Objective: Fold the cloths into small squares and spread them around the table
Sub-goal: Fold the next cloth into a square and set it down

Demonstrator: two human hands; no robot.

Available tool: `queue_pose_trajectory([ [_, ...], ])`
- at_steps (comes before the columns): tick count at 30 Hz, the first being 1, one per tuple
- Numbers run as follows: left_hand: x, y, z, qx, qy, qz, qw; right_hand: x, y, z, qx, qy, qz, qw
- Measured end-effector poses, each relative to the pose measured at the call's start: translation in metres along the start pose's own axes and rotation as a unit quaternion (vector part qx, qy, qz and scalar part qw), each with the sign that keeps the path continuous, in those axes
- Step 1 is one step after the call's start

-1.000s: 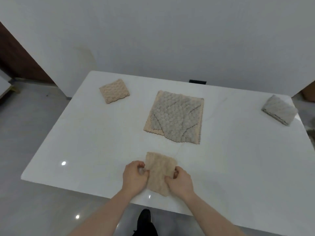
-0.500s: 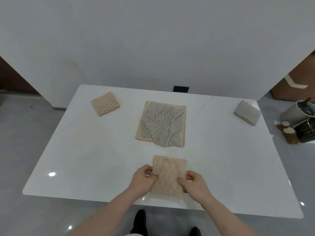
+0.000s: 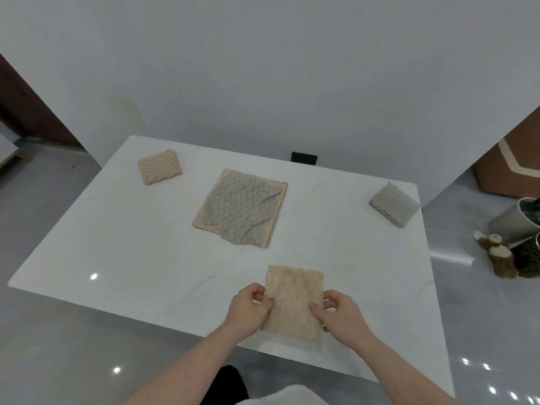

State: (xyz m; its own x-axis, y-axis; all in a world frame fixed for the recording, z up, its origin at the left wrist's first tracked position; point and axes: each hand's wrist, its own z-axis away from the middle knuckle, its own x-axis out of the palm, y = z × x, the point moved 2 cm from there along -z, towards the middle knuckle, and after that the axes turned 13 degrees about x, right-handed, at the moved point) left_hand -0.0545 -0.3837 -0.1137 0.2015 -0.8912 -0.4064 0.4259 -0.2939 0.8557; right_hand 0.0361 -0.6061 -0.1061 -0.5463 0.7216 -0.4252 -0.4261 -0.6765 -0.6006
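Unmoved since earlier: folded beige textured cloth, pinched by left hand and right hand. Beyond, on white marble table: unfolded grey-and-beige cloth stack, folded beige square, folded grey square.

Floor right of the table: a grey bucket stands beside a dark patterned container, with a brown-and-white plush toy lying just before them. A brown cardboard box stands behind. A black wall socket shows beyond the far edge.
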Motion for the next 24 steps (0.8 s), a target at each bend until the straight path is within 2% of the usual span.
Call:
queue_pose_trajectory([
  [8,0.035,0.018,0.005,-0.026,0.020,-0.017,0.999,-0.036,0.010,-0.011,-0.002,-0.011,0.017,1.000],
  [24,0.087,0.038,-0.031,0.004,-0.042,-0.105,0.994,-0.082,0.039,-0.033,0.042,0.019,0.029,0.999],
])
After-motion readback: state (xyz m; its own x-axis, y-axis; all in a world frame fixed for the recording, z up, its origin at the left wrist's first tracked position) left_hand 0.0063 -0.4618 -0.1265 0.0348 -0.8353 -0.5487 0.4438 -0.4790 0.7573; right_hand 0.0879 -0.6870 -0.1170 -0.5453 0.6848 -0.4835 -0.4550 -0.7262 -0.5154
